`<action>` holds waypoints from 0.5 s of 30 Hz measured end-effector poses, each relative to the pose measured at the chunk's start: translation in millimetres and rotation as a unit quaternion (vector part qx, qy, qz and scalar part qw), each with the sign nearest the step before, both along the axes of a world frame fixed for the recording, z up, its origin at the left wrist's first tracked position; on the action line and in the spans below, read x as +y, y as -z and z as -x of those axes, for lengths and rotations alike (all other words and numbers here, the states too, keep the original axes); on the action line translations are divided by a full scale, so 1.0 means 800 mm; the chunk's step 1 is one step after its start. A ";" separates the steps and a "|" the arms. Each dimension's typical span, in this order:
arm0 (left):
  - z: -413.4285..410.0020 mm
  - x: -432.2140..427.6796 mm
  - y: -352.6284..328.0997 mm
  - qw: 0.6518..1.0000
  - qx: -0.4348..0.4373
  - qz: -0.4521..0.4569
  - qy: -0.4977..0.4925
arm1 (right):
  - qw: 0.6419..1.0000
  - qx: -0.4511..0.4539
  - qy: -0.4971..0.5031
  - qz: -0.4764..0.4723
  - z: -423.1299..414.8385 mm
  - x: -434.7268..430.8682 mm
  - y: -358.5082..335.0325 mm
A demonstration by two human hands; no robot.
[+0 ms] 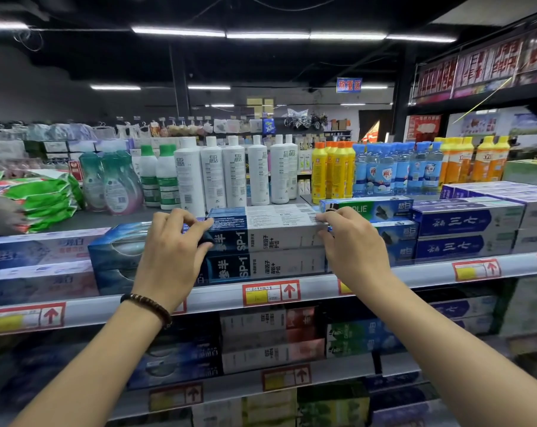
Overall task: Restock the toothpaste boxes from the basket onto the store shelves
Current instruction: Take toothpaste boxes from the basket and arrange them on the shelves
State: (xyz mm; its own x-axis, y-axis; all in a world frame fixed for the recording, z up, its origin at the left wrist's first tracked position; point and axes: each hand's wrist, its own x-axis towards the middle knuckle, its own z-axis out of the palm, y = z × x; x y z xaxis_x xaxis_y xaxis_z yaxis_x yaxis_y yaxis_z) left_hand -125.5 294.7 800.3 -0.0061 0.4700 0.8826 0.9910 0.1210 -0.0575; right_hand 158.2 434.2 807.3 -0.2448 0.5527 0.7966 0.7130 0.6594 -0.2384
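Note:
A navy-and-white SP-1 toothpaste box lies on top of a like box on the upper shelf. My left hand grips the top box's left end, thumb on the front and fingers curled over the upper edge. My right hand holds its right end the same way. A beaded bracelet sits on my left wrist. The basket is out of view.
Blue toothpaste boxes lie left of the stack, green-and-blue ones and purple ones to the right. Bottles stand on the shelf top behind. Lower shelves hold more boxes. Red price tags line the shelf rail.

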 end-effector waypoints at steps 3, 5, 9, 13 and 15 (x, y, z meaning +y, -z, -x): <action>0.001 0.002 0.002 0.999 0.004 0.010 -0.038 | 1.000 -0.005 0.012 -0.007 0.000 0.002 0.001; 0.000 0.003 0.003 0.998 -0.002 0.019 -0.060 | 1.000 -0.010 0.022 -0.007 0.001 0.003 0.001; -0.001 0.003 0.004 0.995 -0.011 0.037 -0.088 | 1.000 -0.010 0.028 0.000 0.002 0.002 0.003; -0.002 0.000 0.006 0.995 -0.022 0.045 -0.090 | 1.000 -0.002 0.028 0.005 0.001 0.000 0.005; -0.003 -0.003 0.005 0.995 -0.029 0.051 -0.085 | 1.000 0.003 0.027 0.007 0.001 -0.002 0.005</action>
State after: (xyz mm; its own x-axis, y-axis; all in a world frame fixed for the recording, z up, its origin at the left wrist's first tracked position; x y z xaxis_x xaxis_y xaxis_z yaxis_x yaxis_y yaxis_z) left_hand -123.5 292.2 796.0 -0.1427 0.5448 0.8264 0.9585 0.2843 -0.0219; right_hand 157.4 432.6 803.5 -0.2098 0.5764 0.7898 0.7459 0.6166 -0.2518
